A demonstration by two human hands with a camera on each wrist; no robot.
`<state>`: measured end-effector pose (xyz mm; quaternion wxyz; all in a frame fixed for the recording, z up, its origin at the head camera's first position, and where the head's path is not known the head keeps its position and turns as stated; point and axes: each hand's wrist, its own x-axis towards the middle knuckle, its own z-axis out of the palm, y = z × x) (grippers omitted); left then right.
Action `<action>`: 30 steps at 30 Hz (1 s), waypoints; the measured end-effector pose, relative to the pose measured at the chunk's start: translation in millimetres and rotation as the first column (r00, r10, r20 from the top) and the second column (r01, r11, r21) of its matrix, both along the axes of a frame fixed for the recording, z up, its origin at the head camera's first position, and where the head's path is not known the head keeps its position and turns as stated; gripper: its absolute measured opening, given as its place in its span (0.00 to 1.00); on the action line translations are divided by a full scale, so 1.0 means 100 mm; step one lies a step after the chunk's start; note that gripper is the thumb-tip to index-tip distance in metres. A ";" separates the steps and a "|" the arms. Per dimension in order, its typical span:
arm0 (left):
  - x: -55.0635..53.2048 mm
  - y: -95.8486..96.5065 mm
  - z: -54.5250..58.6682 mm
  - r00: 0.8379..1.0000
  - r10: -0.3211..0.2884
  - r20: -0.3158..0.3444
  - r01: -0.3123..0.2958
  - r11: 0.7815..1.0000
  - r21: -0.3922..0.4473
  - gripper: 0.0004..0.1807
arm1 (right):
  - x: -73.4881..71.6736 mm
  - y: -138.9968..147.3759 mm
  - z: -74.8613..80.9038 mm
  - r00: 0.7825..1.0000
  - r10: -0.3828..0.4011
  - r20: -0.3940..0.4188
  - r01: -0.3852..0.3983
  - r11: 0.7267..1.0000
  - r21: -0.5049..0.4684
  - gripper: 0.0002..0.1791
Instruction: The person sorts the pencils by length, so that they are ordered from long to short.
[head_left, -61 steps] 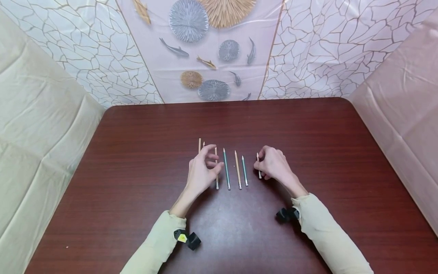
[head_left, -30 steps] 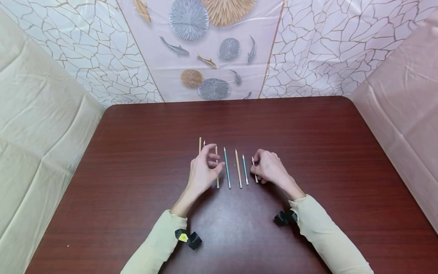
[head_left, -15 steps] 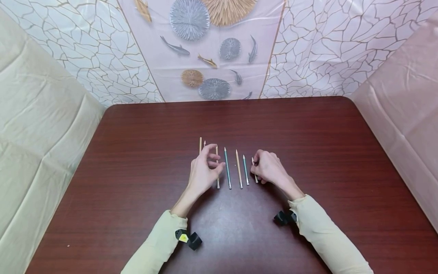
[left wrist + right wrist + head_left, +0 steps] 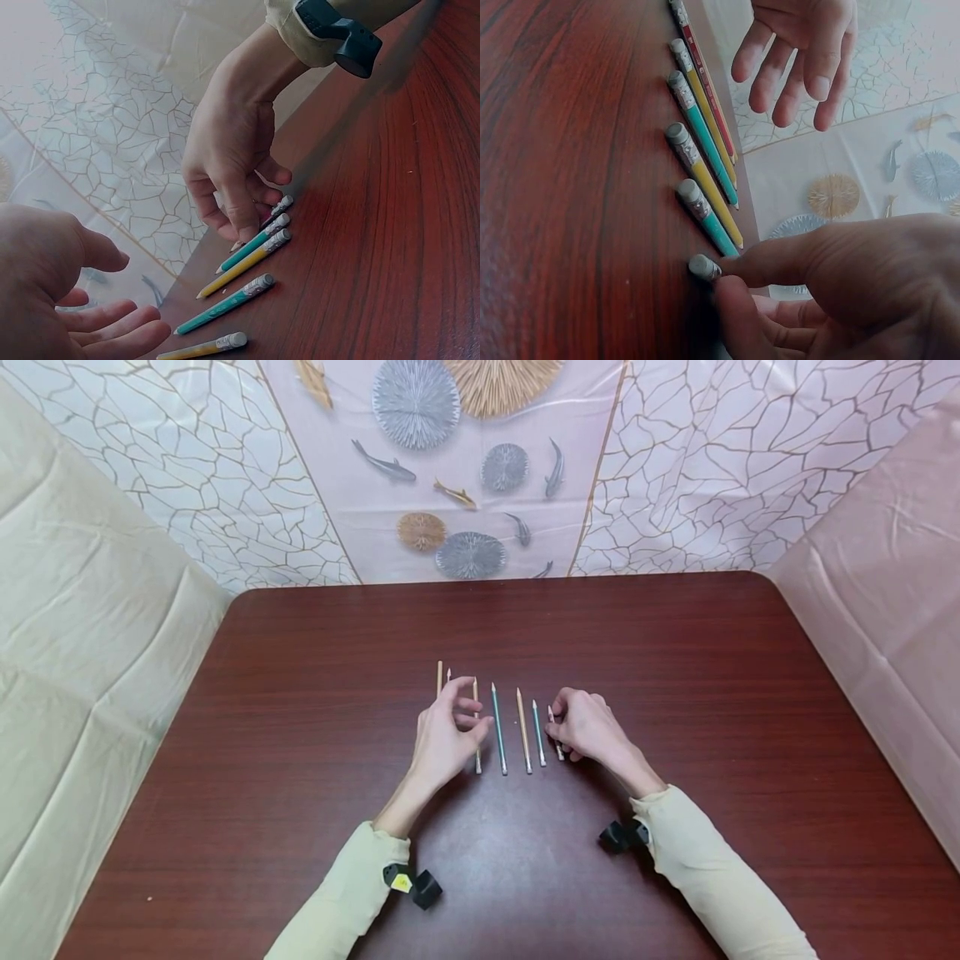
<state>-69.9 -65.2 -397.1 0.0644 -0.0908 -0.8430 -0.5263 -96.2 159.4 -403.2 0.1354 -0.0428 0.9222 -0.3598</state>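
Note:
Fingers and thumb of my right hand (image 4: 592,725) pinch a short pencil (image 4: 560,752) at the right end of a row. In the right wrist view only its eraser end (image 4: 703,266) shows; the fingers hide the rest. Just left of it lies a short teal pencil (image 4: 538,735), then a yellow pencil (image 4: 523,731) and a longer teal pencil (image 4: 498,731). My left hand (image 4: 444,735) hovers with loosely bent fingers over the row's left part, holding nothing. Beneath it a yellow pencil (image 4: 477,762) is partly hidden. A red pencil (image 4: 697,56) shows in the right wrist view.
Another pencil (image 4: 439,675) sticks out beyond the left hand at the row's far left. All lie on a dark red-brown wooden table (image 4: 337,677). A patterned cloth (image 4: 480,485) hangs behind the far edge, and pale cloth walls (image 4: 97,652) flank both sides.
My right hand has shifted left with the short pencil, bringing it close beside the short teal pencil. The held pencil's tip now leans more to the left. My left hand has barely moved.

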 end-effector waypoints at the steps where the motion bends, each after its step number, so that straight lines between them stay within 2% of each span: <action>1: 0.00 0.00 0.00 1.000 0.001 -0.001 -0.001 1.000 -0.001 0.29 | 0.00 0.00 0.00 1.000 -0.004 0.006 0.004 1.000 -0.004 0.09; 20: -0.01 -0.02 -0.01 1.000 -0.004 -0.024 0.005 1.000 0.006 0.28 | 0.01 0.00 0.01 0.999 -0.036 0.013 0.037 0.999 -0.004 0.12; 25: -0.02 -0.04 -0.03 0.999 0.017 -0.046 -0.018 1.000 -0.015 0.26 | 0.04 0.03 0.00 0.999 -0.046 0.002 0.046 0.999 0.003 0.16; 27: -0.01 -0.07 -0.02 0.997 0.031 -0.065 -0.034 0.999 -0.033 0.25 | 0.05 0.06 0.00 0.999 -0.045 -0.030 0.046 0.999 0.012 0.18; 30: 0.00 -0.14 -0.01 0.991 0.057 -0.118 -0.070 0.991 -0.113 0.24 | 0.08 0.13 -0.01 0.991 -0.037 -0.132 0.042 0.998 0.039 0.19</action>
